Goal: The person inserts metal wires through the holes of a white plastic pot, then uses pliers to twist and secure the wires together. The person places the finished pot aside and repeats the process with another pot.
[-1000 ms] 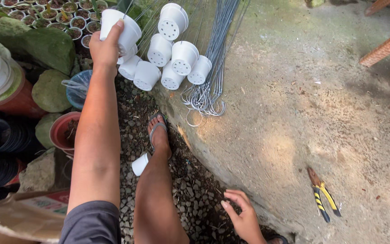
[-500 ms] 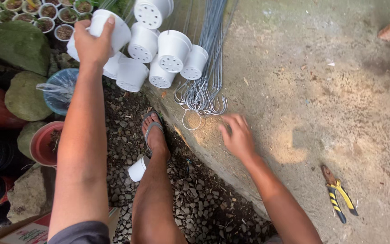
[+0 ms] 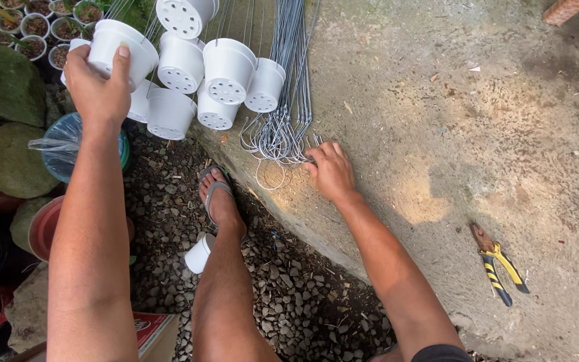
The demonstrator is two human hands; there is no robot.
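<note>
White plastic pot (image 3: 123, 45); hooked steel wires (image 3: 283, 134)

Yellow-handled pliers (image 3: 498, 264) on concrete, small white pot (image 3: 199, 254) on gravel, mossy stones (image 3: 5, 80)

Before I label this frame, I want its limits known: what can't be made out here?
- Far ends of the wire hangers: cut off by the head view's top edge.
- Right hand fingertips: buried among the wire hooks, grip unclear.
- White pot in the left hand: its inside faces away.
- Pliers: jaw detail too small.
</note>
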